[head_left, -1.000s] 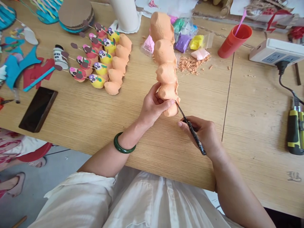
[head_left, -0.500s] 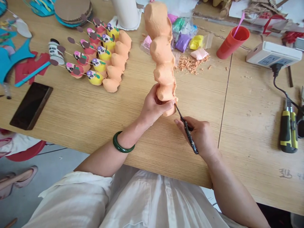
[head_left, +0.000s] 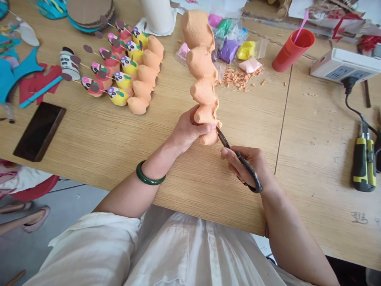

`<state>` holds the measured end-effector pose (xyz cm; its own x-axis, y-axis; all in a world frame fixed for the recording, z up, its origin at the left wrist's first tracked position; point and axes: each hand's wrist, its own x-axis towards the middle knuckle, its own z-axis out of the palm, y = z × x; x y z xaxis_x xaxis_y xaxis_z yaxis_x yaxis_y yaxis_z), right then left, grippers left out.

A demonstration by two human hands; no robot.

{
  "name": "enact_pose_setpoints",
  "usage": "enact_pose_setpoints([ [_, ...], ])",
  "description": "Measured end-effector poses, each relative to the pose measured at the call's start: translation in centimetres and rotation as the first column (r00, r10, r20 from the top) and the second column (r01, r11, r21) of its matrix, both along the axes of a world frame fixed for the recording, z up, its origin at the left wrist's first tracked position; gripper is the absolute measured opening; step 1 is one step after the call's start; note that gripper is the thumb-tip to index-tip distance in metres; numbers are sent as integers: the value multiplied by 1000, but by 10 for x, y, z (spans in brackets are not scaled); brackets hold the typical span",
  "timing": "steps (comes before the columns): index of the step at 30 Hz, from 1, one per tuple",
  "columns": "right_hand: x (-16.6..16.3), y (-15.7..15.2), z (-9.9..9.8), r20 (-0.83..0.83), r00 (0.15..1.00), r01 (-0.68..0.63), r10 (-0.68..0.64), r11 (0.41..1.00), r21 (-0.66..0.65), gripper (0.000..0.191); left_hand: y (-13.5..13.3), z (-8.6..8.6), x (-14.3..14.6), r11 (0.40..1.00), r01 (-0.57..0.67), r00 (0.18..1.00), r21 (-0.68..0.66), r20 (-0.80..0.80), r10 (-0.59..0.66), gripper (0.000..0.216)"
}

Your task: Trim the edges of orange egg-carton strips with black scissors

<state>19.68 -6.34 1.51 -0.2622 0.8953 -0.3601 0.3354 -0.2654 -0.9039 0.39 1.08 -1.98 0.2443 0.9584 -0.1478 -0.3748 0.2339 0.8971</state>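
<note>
My left hand (head_left: 190, 131) grips an orange egg-carton strip (head_left: 202, 63) near its lower end, with the thumb pressed on the front. The strip stands tilted away from me, its row of cups running up toward the back of the table. In my right hand (head_left: 248, 165) is a pair of black scissors (head_left: 250, 171), fingers wrapped round the handles. The blade tips meet the strip's ragged right edge just beside my left thumb. Orange trimmings (head_left: 236, 78) lie in a pile behind the strip.
Decorated egg-carton cups (head_left: 122, 79) stand to the left, near a phone (head_left: 39, 131). Bags of coloured clay (head_left: 229, 49), a red cup (head_left: 293, 49), a power strip (head_left: 345, 65) and a yellow-black cutter (head_left: 363, 163) lie at the back and right. Another person's feet (head_left: 37, 220) show at lower left.
The scissors have turned in my right hand, so the handle loop now shows more and points further right. The carton strip and my left hand have shifted slightly left.
</note>
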Motion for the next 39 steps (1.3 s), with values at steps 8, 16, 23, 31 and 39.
enact_pose_setpoints([
  [8,9,3,12,-312,950,-92,12,965,-245,52,-1,2,-5,995,100,994,-10,45,-100,48],
  [16,16,8,6,-502,865,-240,30,901,-360,55,-2,1,-6,987,157,986,-19,68,-155,43],
  [23,15,9,0,-100,994,-56,47,995,-86,51,1,1,0,999,51,996,-18,75,-50,37],
  [31,12,2,-2,74,997,3,-6,999,51,56,-3,2,4,997,-16,996,-73,82,22,31],
  [39,13,-1,2,129,991,10,-22,995,96,59,-7,5,7,995,-13,990,-96,138,27,38],
])
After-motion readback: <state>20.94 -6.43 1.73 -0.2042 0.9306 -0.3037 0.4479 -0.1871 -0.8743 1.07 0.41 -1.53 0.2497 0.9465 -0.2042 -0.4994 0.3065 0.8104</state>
